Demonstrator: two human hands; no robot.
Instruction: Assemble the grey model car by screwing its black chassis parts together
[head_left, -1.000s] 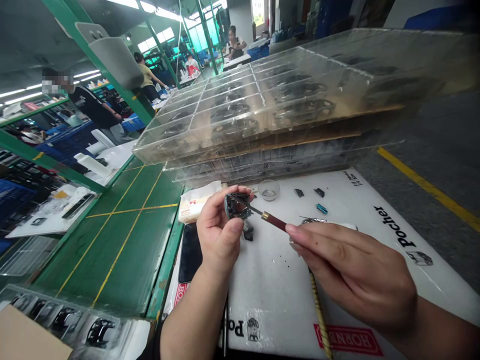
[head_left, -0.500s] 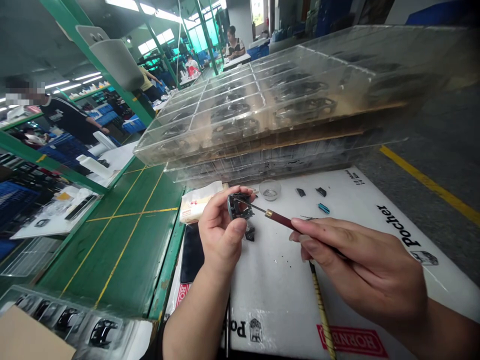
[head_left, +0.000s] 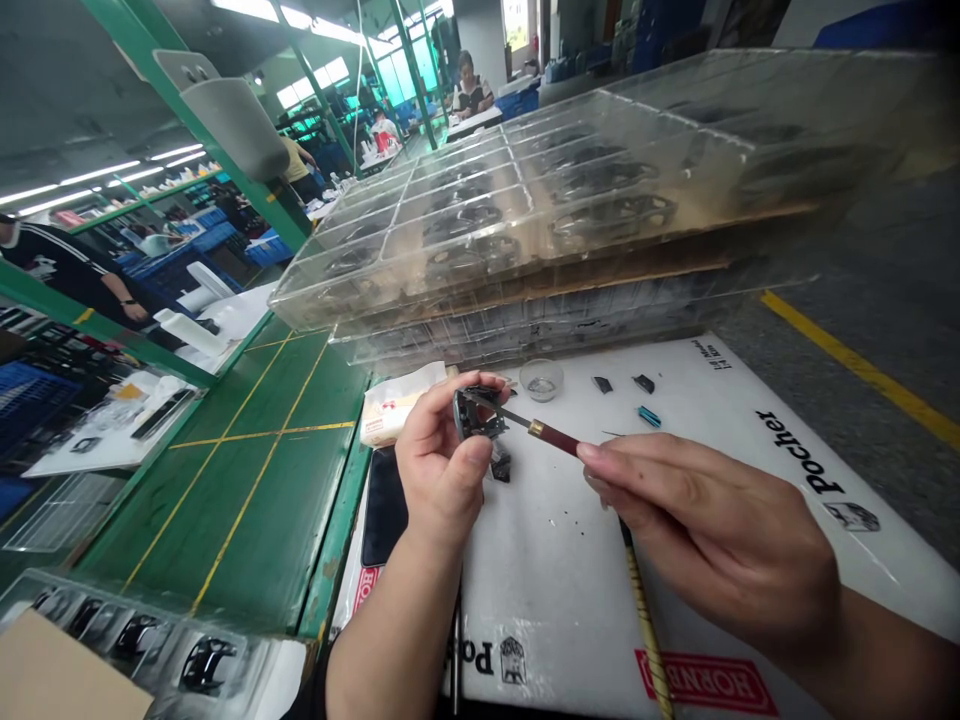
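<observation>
A small dark part with an open frame (head_left: pixel 478 413) is pinched between the thumb and fingers of my left hand (head_left: pixel 442 470), above the white printed sheet. My right hand (head_left: pixel 705 520) grips a screwdriver-like tool with a dark red handle (head_left: pixel 556 439) and a brass collar. Its thin metal shaft points left, and the tip reaches into the dark part; the exact contact is too small to make out. Behind the held part, a black piece (head_left: pixel 501 463) lies on the sheet. Part of the tool's handle is hidden inside my right hand.
Stacked clear trays of dark parts (head_left: pixel 480 215) stand behind the sheet (head_left: pixel 555 620). Around my hands are a small clear cup (head_left: pixel 541 381), a blue piece (head_left: pixel 649 416), a yellow-black striped rod (head_left: pixel 646 620), a phone-like black slab (head_left: pixel 382 505) and a tissue pack (head_left: pixel 394 405). People are farther back.
My right hand and the tool have shifted slightly left, and the tip sits a little farther left in the part. My left hand is nearly unchanged. A person at the far left has moved left.
</observation>
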